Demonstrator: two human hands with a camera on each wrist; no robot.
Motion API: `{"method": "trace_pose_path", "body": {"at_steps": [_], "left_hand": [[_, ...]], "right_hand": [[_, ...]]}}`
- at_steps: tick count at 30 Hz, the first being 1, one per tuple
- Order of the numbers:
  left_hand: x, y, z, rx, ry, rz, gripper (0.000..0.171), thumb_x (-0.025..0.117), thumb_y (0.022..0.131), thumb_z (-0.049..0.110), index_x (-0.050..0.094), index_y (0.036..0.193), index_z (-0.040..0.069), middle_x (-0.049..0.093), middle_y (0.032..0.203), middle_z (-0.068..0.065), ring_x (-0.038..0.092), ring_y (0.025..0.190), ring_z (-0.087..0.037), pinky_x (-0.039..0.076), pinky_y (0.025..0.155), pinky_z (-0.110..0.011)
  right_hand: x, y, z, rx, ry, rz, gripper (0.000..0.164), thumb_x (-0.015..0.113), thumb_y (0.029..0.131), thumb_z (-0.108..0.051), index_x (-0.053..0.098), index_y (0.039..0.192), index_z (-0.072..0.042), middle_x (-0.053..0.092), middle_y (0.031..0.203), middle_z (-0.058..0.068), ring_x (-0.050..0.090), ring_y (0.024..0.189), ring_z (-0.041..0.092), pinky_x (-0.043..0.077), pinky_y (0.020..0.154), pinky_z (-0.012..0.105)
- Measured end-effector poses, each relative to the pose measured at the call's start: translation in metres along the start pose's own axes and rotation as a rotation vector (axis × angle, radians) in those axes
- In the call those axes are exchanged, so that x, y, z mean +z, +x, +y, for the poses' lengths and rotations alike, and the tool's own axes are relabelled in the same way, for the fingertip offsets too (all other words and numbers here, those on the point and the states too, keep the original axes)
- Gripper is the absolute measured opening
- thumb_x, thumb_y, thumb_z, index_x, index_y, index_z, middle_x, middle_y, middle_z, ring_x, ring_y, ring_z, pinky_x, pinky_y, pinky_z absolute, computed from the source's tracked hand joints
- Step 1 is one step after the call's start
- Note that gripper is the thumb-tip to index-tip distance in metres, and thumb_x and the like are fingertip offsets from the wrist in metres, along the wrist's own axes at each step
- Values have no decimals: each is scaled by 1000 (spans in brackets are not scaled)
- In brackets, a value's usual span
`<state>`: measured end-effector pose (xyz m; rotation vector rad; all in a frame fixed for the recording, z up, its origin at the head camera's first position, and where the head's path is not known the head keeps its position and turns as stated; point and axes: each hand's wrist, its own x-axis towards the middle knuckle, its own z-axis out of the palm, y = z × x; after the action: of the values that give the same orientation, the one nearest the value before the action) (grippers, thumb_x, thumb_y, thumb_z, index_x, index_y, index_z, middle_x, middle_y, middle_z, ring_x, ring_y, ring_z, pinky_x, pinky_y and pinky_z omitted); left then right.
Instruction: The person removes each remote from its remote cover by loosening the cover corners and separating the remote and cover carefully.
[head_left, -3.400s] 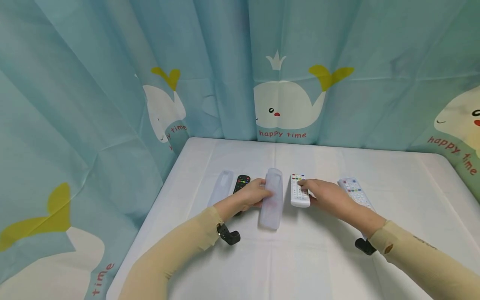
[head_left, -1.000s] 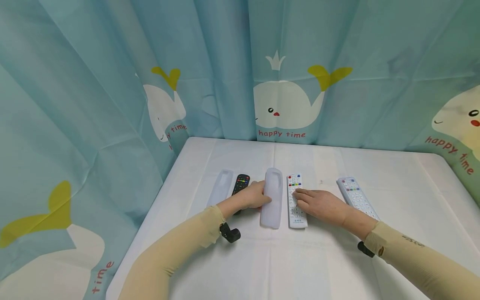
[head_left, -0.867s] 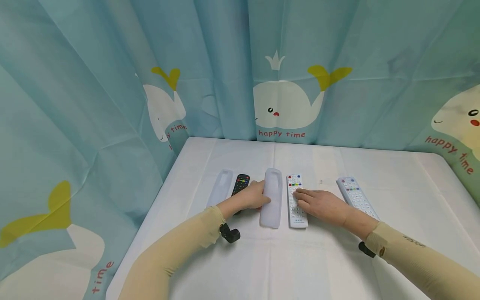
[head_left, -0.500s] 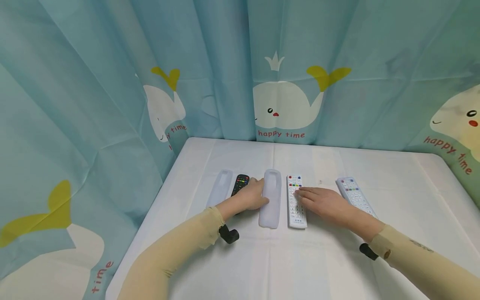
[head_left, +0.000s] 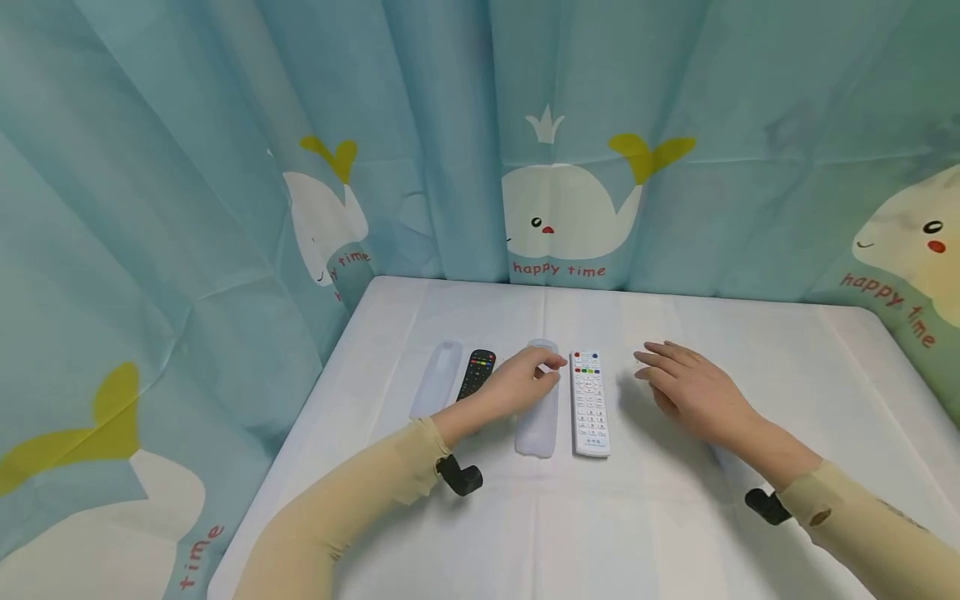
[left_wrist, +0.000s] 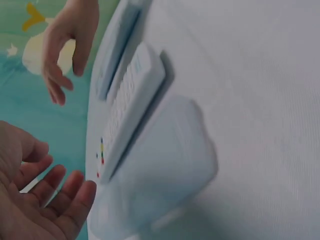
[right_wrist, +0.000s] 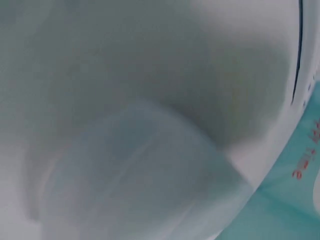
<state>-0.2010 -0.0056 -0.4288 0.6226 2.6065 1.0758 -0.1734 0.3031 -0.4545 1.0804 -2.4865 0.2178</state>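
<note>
My left hand (head_left: 521,382) hovers over a translucent remote-control cover (head_left: 537,429), fingers loosely bent and holding nothing. Just right of that cover a white remote control (head_left: 590,408) lies flat, buttons up, with neither hand on it. Over the table to its right is my right hand (head_left: 693,387), its fingers spread and nothing in them. Beneath the right hand and forearm a covered white remote is mostly hidden; the left wrist view shows it as the farther remote (left_wrist: 117,45). A blurred translucent cover end (right_wrist: 145,180) fills the lower right wrist view.
Left of the hands lie a black remote control (head_left: 476,372), partly behind the left hand and wrist, and another translucent cover (head_left: 438,379). The white table (head_left: 600,533) meets a blue whale-print curtain (head_left: 442,167) at the back and left.
The white remote was laid flat from my right hand earlier. Since half a second ago, the left hand has let go of the cover and risen; the right has lifted off the remote and moved right.
</note>
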Motion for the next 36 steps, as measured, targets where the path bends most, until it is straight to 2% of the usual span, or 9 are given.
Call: {"method": "trace_pose_path", "body": {"at_steps": [8, 13, 16, 18, 22, 25, 27, 33, 36], "left_hand": [[12, -5, 17, 77, -157, -134, 40, 58, 105, 19, 57, 144, 10, 58, 136, -3, 59, 112, -8, 51, 90, -21], [21, -3, 27, 117, -186, -199, 44, 58, 105, 20, 53, 147, 9, 58, 137, -4, 58, 111, -6, 50, 90, -19], [27, -1, 34, 124, -197, -226, 45, 58, 105, 21, 52, 148, 9, 58, 138, -4, 58, 112, -5, 49, 92, -19], [32, 0, 38, 129, -204, -245, 47, 59, 105, 22, 51, 149, 10, 59, 139, -3, 58, 112, -5, 48, 94, -19], [44, 4, 50, 117, -249, -293, 50, 60, 104, 24, 49, 151, 11, 58, 140, -4, 59, 113, -4, 47, 94, -18], [54, 8, 58, 92, -279, -317, 52, 62, 104, 24, 48, 152, 11, 59, 139, -4, 60, 113, -4, 49, 91, -18], [61, 10, 63, 69, -294, -325, 54, 64, 103, 25, 48, 152, 12, 60, 137, 0, 60, 113, -4, 50, 88, -18], [80, 19, 71, -5, -375, -315, 54, 68, 100, 26, 51, 150, 15, 63, 130, 9, 61, 113, -3, 51, 83, -19], [88, 23, 76, -41, -415, -305, 55, 69, 99, 26, 52, 149, 15, 64, 127, 10, 63, 108, -4, 50, 83, -19]], "right_hand": [[-20, -16, 17, 177, 1, 4, 38, 71, 79, 8, 68, 116, 1, 65, 129, 21, 52, 128, 44, 29, 117, 52], [-29, -25, 26, 365, 42, -36, 42, 70, 84, 5, 64, 126, 2, 61, 133, 25, 47, 131, 48, 29, 114, 60], [-33, -31, 31, 505, 101, -101, 43, 68, 89, -1, 59, 132, 4, 57, 135, 30, 46, 128, 52, 34, 106, 67], [-34, -34, 35, 606, 164, -175, 46, 65, 93, -5, 55, 137, 6, 53, 137, 34, 48, 124, 54, 38, 99, 69], [-38, -40, 42, 771, 299, -326, 51, 57, 100, -15, 45, 143, 10, 48, 140, 39, 48, 123, 57, 41, 93, 71], [-39, -44, 45, 825, 376, -382, 54, 55, 102, -19, 42, 144, 13, 48, 139, 40, 49, 123, 57, 43, 94, 69], [-40, -47, 46, 837, 414, -389, 54, 55, 102, -18, 41, 143, 14, 49, 137, 40, 51, 121, 57, 45, 93, 68], [-42, -53, 46, 857, 452, -401, 54, 56, 100, -15, 41, 141, 17, 51, 132, 42, 52, 117, 58, 48, 90, 66], [-43, -57, 47, 888, 460, -427, 55, 56, 100, -15, 39, 140, 19, 51, 130, 43, 53, 115, 59, 50, 88, 65]]}}
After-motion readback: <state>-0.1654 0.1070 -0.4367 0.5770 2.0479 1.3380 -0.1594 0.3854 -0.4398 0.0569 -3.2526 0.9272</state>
